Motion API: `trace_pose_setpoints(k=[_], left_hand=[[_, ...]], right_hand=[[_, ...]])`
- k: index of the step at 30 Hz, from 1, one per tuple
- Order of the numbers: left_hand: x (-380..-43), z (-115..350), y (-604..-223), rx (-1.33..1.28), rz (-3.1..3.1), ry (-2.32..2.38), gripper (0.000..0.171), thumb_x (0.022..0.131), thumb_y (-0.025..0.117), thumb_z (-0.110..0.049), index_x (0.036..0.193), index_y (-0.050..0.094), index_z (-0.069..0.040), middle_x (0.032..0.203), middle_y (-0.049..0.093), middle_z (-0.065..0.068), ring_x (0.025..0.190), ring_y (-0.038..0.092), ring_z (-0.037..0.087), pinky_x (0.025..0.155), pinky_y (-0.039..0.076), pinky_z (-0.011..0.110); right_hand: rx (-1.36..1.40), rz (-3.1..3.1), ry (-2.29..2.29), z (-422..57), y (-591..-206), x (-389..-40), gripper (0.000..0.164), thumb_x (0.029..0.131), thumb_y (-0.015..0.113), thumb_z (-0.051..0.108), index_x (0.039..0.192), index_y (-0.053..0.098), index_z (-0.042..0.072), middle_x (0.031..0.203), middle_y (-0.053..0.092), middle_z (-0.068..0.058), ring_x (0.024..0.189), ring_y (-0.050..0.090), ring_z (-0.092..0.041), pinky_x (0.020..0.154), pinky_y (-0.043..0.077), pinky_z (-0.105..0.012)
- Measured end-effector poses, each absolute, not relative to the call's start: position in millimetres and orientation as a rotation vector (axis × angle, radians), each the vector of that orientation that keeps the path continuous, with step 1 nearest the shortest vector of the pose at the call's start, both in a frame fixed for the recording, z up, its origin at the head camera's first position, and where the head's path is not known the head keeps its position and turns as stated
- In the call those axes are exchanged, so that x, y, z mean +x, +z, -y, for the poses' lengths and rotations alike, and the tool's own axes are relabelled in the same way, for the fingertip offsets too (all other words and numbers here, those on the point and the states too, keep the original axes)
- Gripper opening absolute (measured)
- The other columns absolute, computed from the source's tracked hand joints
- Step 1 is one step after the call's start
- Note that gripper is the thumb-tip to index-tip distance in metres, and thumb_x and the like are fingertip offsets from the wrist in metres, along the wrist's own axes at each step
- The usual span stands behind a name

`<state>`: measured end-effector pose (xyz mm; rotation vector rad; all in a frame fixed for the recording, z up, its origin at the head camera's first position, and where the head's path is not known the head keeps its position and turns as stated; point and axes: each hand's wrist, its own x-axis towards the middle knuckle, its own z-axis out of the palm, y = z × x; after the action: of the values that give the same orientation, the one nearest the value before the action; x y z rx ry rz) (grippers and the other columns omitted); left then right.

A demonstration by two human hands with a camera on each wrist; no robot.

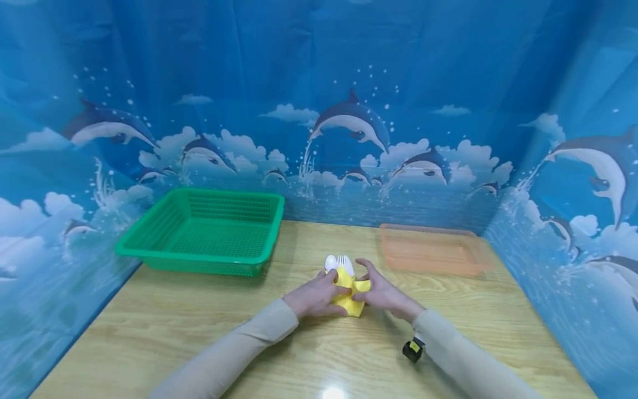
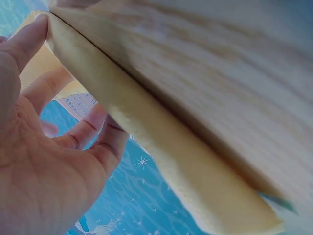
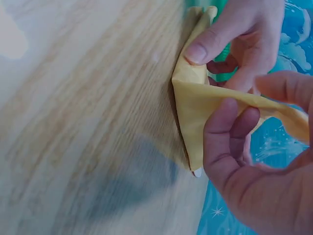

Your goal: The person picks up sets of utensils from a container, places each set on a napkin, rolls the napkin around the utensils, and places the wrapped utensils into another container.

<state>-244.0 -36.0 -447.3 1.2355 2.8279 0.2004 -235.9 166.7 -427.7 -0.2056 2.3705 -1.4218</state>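
Observation:
A yellow napkin (image 1: pixel 358 308) lies folded on the table around white plastic cutlery. The spoon (image 1: pixel 331 262) and the fork (image 1: pixel 341 259) stick out at its far end, a third white piece beside them. My left hand (image 1: pixel 317 295) holds the napkin from the left; in the right wrist view its thumb presses on the folded cloth. From the other side my right hand (image 1: pixel 382 291) grips a raised flap of the napkin (image 3: pixel 193 105), its fingers curled under the cloth. The cutlery's handles are hidden inside the folds.
A green plastic basket (image 1: pixel 199 260) stands at the back left of the wooden table (image 1: pixel 199 310). At the back right is a shallow, see-through orange tray (image 1: pixel 428 266). A dolphin-print curtain (image 1: pixel 239 83) encloses the back and sides. A small black device (image 1: pixel 412 350) hangs at the right wrist.

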Motion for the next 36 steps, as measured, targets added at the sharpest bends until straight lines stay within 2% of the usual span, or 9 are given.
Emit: trace_pose_setpoints(k=[4,10,13,19,24,28,31,34,36], left_hand=[[-244,35,-448,1.198,-2.824,0.22,0.056,0.09,0.062,-0.053,0.137,0.058,-0.023,0.119,0.051,0.012,0.099,0.05,0.018,0.093,0.05,0.034],[-246,36,-447,1.145,-2.807,0.272,0.057,0.089,0.065,-0.053,0.138,0.057,-0.025,0.119,0.05,0.01,0.098,0.049,0.018,0.088,0.05,0.03],[-247,36,-446,1.115,-2.791,0.309,0.057,0.088,0.067,-0.052,0.137,0.058,-0.025,0.119,0.049,0.009,0.097,0.048,0.017,0.085,0.05,0.028],[-249,36,-444,1.052,-2.755,0.359,0.055,0.085,0.072,-0.049,0.128,0.064,-0.016,0.122,0.049,0.009,0.099,0.051,0.018,0.085,0.05,0.027],[-253,41,-442,0.988,-2.715,0.472,0.065,0.082,0.075,-0.049,0.129,0.057,-0.007,0.127,0.057,0.007,0.112,0.056,0.019,0.098,0.049,0.03],[-256,51,-439,0.986,-2.614,0.64,0.057,0.082,0.076,-0.048,0.119,0.06,-0.007,0.109,0.065,0.006,0.096,0.059,0.016,0.084,0.051,0.03],[-258,60,-436,0.949,-2.542,0.743,0.065,0.083,0.074,-0.051,0.127,0.057,-0.006,0.11,0.065,0.006,0.093,0.059,0.014,0.077,0.051,0.027],[-260,68,-434,0.868,-2.506,0.814,0.076,0.085,0.069,-0.056,0.14,0.048,-0.008,0.125,0.063,0.007,0.105,0.062,0.014,0.087,0.052,0.028],[-260,71,-433,0.834,-2.506,0.842,0.069,0.089,0.063,-0.058,0.136,0.051,-0.009,0.124,0.064,0.008,0.104,0.063,0.015,0.086,0.053,0.029]], right_hand=[[-0.152,-2.335,-1.437,-170,-429,-234,0.078,0.084,0.072,0.012,0.149,0.029,0.014,0.126,0.053,-0.023,0.082,0.064,-0.022,0.07,0.057,-0.036],[-0.136,-2.291,-1.357,-170,-436,-232,0.035,0.089,0.068,0.021,0.115,0.051,0.003,0.081,0.064,-0.011,0.062,0.06,-0.017,0.057,0.054,-0.029],[-0.204,-2.232,-1.384,-168,-440,-232,0.025,0.091,0.066,0.021,0.105,0.059,0.002,0.074,0.063,-0.009,0.059,0.059,-0.015,0.056,0.054,-0.027],[-0.293,-2.162,-1.449,-163,-446,-237,0.027,0.092,0.064,0.021,0.107,0.061,-0.001,0.08,0.062,-0.006,0.064,0.058,-0.013,0.06,0.053,-0.025],[-0.322,-2.179,-1.382,-158,-448,-242,0.031,0.093,0.064,0.027,0.111,0.06,0.002,0.077,0.06,-0.004,0.064,0.056,-0.014,0.058,0.051,-0.025],[-0.397,-2.232,-1.282,-156,-448,-244,0.037,0.092,0.066,0.039,0.11,0.059,0.008,0.083,0.058,-0.004,0.066,0.053,-0.014,0.058,0.047,-0.025],[-0.454,-2.243,-1.229,-156,-448,-244,0.037,0.093,0.064,0.043,0.108,0.06,0.01,0.088,0.058,-0.004,0.067,0.051,-0.014,0.058,0.045,-0.025],[-0.523,-2.266,-1.185,-157,-448,-244,0.03,0.098,0.057,0.039,0.11,0.062,0.012,0.084,0.058,-0.005,0.064,0.05,-0.014,0.056,0.044,-0.025],[-0.586,-2.322,-1.127,-157,-448,-243,0.025,0.1,0.055,0.034,0.112,0.062,0.013,0.081,0.058,-0.004,0.063,0.05,-0.013,0.055,0.045,-0.025]])
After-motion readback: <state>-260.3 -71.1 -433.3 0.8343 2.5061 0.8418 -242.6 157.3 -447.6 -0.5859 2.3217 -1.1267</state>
